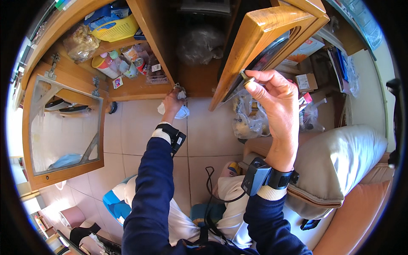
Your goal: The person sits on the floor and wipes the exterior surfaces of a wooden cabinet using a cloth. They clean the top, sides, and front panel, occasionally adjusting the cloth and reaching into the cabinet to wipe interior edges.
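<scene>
Between the thumb and forefinger of my right hand (271,92) is the small metal knob (246,78) of a wooden cabinet door (237,52), which stands swung out. My left hand (174,99) grips a white cloth (180,111) at the front edge of the cabinet's bottom board, by the foot of an upright divider (153,35). Part of the cloth hangs below my fingers. Behind the divider a dark compartment holds a clear plastic bag (202,44).
At left another glass-paned door (67,124) stands open beside shelves with a yellow basket (116,28), jars and bags. Plastic bags (250,118) lie on the floor at right, near a grey cushion (331,162). A black cable (208,188) hangs before my legs.
</scene>
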`<state>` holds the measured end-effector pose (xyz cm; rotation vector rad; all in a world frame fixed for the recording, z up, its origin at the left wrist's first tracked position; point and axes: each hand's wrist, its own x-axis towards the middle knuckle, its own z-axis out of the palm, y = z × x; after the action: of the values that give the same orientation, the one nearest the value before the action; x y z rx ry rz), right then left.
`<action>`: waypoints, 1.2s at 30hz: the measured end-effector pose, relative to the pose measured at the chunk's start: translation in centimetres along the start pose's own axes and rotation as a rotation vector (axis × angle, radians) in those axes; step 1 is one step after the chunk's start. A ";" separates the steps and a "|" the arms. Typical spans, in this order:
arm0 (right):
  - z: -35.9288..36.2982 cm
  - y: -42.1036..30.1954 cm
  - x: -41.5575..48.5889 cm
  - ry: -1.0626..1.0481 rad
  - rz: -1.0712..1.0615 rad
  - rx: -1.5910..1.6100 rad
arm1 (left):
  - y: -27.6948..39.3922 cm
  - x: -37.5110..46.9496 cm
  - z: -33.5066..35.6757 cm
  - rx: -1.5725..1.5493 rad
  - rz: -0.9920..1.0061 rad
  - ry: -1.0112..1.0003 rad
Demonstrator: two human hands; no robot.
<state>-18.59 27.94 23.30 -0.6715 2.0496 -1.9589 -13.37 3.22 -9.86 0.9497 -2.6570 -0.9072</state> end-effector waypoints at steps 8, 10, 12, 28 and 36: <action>-0.3 0.3 0.1 -0.028 -0.006 0.007 | 3.0 -0.5 -4.1 -0.661 -0.112 -0.183; -0.3 0.3 0.2 -0.041 -0.045 0.042 | 5.4 -0.5 -6.9 -0.883 -0.149 -0.187; -0.3 0.3 0.3 -0.059 -0.031 0.050 | 8.2 -0.8 -10.7 -1.084 -0.054 -0.146; 1.3 0.6 -2.6 -0.078 0.018 0.302 | 24.5 -11.3 -24.6 -1.223 0.199 -0.055; 0.4 0.6 -3.5 -0.275 -0.186 -0.041 | 27.0 -12.6 -20.7 -1.495 0.168 -0.185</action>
<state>-15.46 29.19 22.18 -1.1090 1.9221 -1.8002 -10.15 17.46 23.38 0.2144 -1.3030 -2.3308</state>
